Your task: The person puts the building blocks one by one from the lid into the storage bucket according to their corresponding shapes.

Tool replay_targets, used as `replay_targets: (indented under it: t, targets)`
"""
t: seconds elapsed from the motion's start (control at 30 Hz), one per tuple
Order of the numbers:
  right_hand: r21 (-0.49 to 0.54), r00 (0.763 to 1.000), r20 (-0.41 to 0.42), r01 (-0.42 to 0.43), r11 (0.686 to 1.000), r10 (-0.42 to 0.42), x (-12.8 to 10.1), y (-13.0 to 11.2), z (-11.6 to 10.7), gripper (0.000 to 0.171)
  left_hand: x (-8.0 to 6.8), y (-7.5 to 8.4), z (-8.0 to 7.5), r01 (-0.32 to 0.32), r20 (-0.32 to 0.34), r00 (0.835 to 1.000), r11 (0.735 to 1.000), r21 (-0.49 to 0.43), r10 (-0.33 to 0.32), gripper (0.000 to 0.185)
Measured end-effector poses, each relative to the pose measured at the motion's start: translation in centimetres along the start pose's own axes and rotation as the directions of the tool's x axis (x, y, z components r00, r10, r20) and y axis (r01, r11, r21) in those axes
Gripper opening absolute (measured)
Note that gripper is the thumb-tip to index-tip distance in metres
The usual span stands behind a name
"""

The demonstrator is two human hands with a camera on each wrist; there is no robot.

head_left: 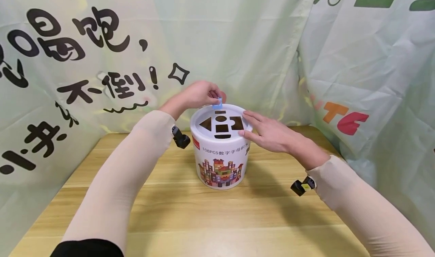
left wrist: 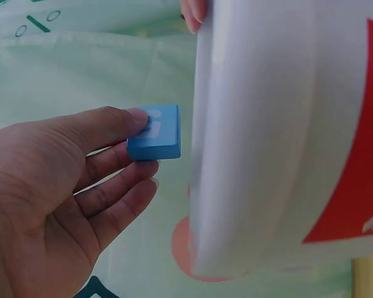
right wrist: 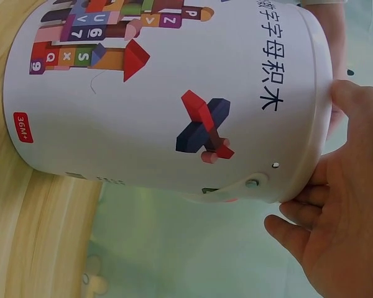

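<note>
A wooden table (head_left: 190,211) with pale plank grain filled the foreground. Behind it and on both sides hung pale green fabric banners (head_left: 238,41), creased and slightly translucent, closing off the space like a booth. The left banner (head_left: 68,60) bore large black Chinese characters; the right banner (head_left: 374,79) carried orange, red and green lettering. The light was soft and even.

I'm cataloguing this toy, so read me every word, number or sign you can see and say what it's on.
"108PCS 数字字母积木": white bucket side.
"36M+": red tag on bucket.
"不倒!": left backdrop cloth; its other characters are cut off.
Letters and digits on the printed blocks: too small to list.
Blue block marking: blurred.
</note>
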State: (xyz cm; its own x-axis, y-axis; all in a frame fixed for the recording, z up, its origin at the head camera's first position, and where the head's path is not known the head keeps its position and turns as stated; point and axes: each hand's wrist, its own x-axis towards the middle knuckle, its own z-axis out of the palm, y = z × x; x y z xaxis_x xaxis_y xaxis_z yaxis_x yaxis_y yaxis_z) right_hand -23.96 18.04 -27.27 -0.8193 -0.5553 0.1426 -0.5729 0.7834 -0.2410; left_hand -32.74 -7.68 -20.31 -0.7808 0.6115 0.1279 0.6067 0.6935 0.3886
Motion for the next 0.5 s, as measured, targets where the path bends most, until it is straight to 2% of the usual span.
replay_targets:
  t: [0.3,0.5]
  targets:
    - [-0.008,1.000,0.003,0.011,1.000,-0.011,0.0,0.0,0.1,0.083,1.0,0.1,0.9,-0.004,0.060,0.998,1.000,0.029,0.002,0.014]
    - [-0.002,1.000,0.009,0.012,1.000,-0.012,0.0,0.1,0.0,0.081,1.5,0.3,1.3,-0.016,0.071,0.997,0.994,0.106,0.009,0.011]
